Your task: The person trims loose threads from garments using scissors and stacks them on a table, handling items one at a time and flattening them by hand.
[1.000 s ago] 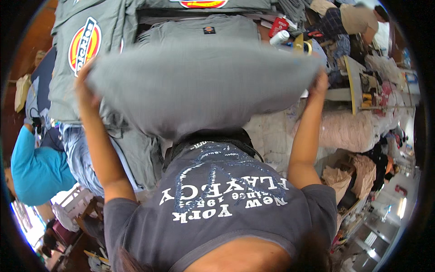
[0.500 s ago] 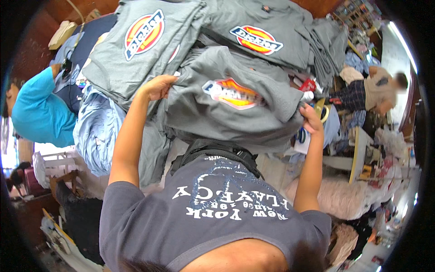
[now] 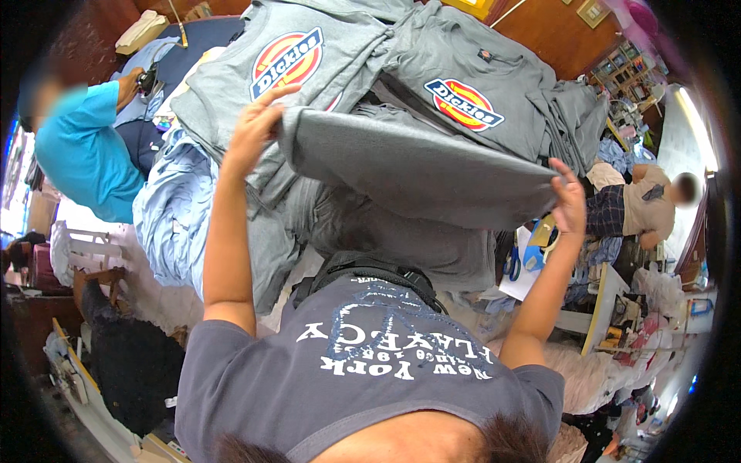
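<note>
Gray shirt [image 3: 424,166], folded over, is lifted between a worker's two bare hands, above a heap of gray fabric [image 3: 440,251]. The left hand [image 3: 251,135] grips one end, its forefinger stretched out past the edge; the right hand [image 3: 570,202] meets the other end with fingers partly spread, and whether they pinch the cloth cannot be told. Beyond the left hand lies a T-shirt [image 3: 224,85] bearing a large red, yellow and blue emblem; beyond the space between the hands lies another T-shirt [image 3: 505,65] with a similar emblem (a small dark label marks its neck). Scissors [image 3: 512,266] with blue handles rest near the right hand, on its inner side. Crumpled light-blue cloth [image 3: 174,208] lies to the left of the left hand. Farther left is a person in a bright blue top [image 3: 89,162]; well right of the right hand, another wears a tan top [image 3: 644,202].
</note>
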